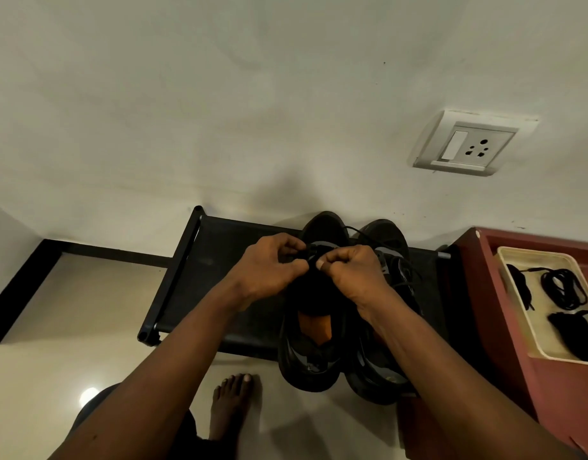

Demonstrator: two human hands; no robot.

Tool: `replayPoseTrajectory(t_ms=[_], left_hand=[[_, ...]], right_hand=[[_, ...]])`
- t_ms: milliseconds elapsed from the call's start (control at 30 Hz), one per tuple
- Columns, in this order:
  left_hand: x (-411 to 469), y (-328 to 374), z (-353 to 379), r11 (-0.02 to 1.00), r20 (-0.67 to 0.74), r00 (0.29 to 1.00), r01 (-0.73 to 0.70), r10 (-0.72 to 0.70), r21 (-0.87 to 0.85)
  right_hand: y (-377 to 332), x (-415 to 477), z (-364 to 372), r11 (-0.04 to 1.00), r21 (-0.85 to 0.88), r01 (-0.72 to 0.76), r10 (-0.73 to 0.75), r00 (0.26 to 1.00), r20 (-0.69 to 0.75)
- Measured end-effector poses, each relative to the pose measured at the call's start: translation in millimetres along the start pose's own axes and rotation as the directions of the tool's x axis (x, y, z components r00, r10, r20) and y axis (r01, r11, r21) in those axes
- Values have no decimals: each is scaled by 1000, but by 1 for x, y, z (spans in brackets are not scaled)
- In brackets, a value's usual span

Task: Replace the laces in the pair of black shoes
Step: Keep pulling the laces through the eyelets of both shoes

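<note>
Pale floor (86,310) spreads left of the low black rack (216,277) by the wall (219,111). The black shoes (306,370) sit at its right end, heels over the front edge. The left hand (272,267) and right hand (352,273) each pinch a thin lace (357,231) above them.

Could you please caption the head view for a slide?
Left hand and right hand pinch a lace on a black shoe atop a rack; spare laces in a tray.

Two black shoes (306,373) stand side by side at lower centre, toes up-frame, a lace (362,232) loose; spare laces (565,288) lie coiled at far right.
</note>
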State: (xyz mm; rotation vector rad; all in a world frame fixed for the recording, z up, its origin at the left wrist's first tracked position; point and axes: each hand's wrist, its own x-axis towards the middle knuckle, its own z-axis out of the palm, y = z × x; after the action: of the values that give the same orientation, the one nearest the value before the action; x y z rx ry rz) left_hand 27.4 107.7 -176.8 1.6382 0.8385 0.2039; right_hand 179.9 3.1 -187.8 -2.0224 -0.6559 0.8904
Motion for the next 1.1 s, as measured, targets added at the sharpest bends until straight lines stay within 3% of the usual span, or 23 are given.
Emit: replayPoseTrajectory(t_ms=[200, 367, 500, 633, 867, 933, 1000, 1067, 1100], left_hand=[[0, -3, 1, 1000, 0, 1000, 10, -10, 0], [1, -2, 1, 992, 17, 999, -33, 32, 121], [2, -3, 1, 990, -65, 994, -78, 86, 115], [8, -3, 6, 946, -182, 971, -94, 156, 312], [14, 0, 8, 845, -185, 954, -106, 234, 524], [15, -2, 5, 887, -266, 937, -87, 227, 453], [16, -4, 0, 959, -381, 907, -74, 177, 272], [15, -3, -6, 996, -481, 875, -85, 59, -32], [15, -1, -10, 968, -499, 866, -111, -17, -226]], right_hand=[[1, -8, 6, 979, -171, 112, -124, 990, -61], [-2, -13, 6, 960, -241, 142, -162, 985, -65], [-2, -12, 5, 955, -257, 148, -168, 984, -58], [-2, -11, 4, 943, -299, 146, -176, 982, -76], [-6, -15, 1, 854, -483, 192, -277, 955, -109], [-7, -17, 0, 821, -536, 195, -304, 945, -122], [-7, -19, -2, 809, -553, 200, -315, 941, -122], [-9, -20, -3, 805, -556, 209, -321, 940, -112], [-10, -21, -3, 800, -559, 216, -326, 940, -104]])
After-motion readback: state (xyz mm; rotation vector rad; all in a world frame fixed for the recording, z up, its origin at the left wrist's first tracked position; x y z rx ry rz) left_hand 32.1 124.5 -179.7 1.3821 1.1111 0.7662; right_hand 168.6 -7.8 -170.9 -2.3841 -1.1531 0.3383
